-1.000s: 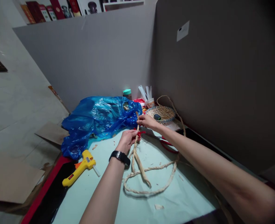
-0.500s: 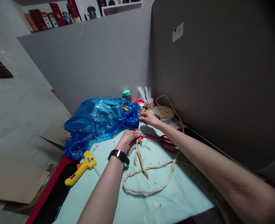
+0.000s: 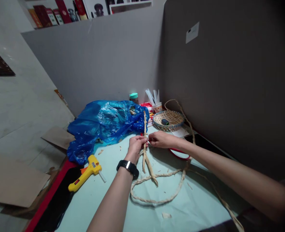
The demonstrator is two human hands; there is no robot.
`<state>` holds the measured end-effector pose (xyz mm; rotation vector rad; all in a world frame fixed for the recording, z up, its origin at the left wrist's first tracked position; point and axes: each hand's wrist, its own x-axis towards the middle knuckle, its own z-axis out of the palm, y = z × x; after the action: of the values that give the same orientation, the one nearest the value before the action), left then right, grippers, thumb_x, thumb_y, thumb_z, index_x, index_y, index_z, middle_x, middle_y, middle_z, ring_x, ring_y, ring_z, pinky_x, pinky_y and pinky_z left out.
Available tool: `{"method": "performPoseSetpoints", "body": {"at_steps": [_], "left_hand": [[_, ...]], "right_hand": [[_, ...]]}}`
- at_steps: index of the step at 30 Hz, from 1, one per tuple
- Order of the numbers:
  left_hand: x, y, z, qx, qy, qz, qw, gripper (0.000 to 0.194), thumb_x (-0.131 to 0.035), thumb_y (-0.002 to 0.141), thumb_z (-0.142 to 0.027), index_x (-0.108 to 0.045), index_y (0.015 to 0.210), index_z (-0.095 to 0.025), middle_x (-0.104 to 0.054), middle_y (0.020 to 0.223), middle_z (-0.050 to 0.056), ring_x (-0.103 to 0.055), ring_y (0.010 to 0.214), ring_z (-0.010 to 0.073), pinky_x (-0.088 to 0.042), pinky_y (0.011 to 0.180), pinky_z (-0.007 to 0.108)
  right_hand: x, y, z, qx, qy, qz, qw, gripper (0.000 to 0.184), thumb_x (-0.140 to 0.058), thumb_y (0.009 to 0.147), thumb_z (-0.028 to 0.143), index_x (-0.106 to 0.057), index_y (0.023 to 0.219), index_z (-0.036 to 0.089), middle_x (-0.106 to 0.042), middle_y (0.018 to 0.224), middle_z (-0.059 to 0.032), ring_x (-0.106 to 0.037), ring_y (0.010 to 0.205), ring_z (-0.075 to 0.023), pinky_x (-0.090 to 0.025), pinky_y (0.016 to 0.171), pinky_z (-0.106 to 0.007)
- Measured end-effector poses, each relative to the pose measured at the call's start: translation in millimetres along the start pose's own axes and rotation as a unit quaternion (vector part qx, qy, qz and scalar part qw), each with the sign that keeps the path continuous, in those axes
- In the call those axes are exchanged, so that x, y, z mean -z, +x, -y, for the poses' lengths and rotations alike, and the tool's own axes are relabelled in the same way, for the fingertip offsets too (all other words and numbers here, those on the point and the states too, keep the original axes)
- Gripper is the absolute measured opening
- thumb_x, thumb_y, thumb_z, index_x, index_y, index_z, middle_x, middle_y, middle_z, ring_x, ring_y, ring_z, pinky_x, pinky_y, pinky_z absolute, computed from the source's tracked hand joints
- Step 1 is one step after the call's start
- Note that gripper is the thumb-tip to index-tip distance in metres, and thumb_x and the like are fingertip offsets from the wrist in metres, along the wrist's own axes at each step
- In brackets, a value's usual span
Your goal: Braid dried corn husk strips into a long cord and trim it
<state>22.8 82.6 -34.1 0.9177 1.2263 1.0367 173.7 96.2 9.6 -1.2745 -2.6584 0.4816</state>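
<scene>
My left hand [image 3: 137, 144], with a black watch on the wrist, is closed on a braid of pale dried plant fibre [image 3: 145, 124]. The braid stands upright above the fingers, and its loose strands [image 3: 147, 162] hang below them. Close to its right side, my right hand [image 3: 160, 139] pinches the red cord tied around the braid; its fingers hide most of that cord. A red bit of the cord [image 3: 141, 134] shows left of the braid. On the table below, a long braided rope [image 3: 154, 201] lies in a loop.
A yellow glue gun [image 3: 86, 174] lies on the pale green table cover [image 3: 89, 209] at left. Behind are a blue plastic bag [image 3: 103, 119], a jar with a green lid [image 3: 133, 96], a paper cup of glue sticks [image 3: 157, 107] and a woven basket [image 3: 156, 124] holding a dark spool [image 3: 165, 122].
My right hand has let go of the braid's upper end and come down to the red cord beside my left hand. My left hand keeps its grip. The view has shifted slightly.
</scene>
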Motion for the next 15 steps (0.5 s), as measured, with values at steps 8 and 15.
{"method": "performPoseSetpoints", "body": {"at_steps": [8, 15], "left_hand": [[-1.3, -3.5, -0.7, -0.054, -0.001, 0.003, 0.999, 0.006, -0.054, 0.087, -0.014, -0.057, 0.083, -0.011, -0.059, 0.06, -0.001, -0.05, 0.039, 0.0068, -0.038, 0.038, 0.019], [0.2, -2.0, -3.5, -0.05, -0.015, 0.046, 0.998, 0.01, -0.055, 0.078, -0.006, -0.064, 0.076, -0.008, -0.056, 0.053, 0.0, -0.042, 0.037, 0.0033, -0.031, 0.038, 0.015]], "right_hand": [[-7.9, -8.9, 9.2, -0.012, -0.032, -0.025, 0.999, 0.018, -0.048, 0.084, 0.025, -0.063, 0.086, 0.014, -0.066, 0.073, -0.0079, -0.052, 0.059, -0.0149, -0.028, 0.052, -0.024], [-5.7, -9.9, 1.4, -0.015, -0.032, -0.028, 0.999, 0.022, -0.046, 0.083, 0.023, -0.064, 0.086, 0.013, -0.068, 0.077, -0.0076, -0.055, 0.064, -0.0144, -0.032, 0.056, -0.023]]}}
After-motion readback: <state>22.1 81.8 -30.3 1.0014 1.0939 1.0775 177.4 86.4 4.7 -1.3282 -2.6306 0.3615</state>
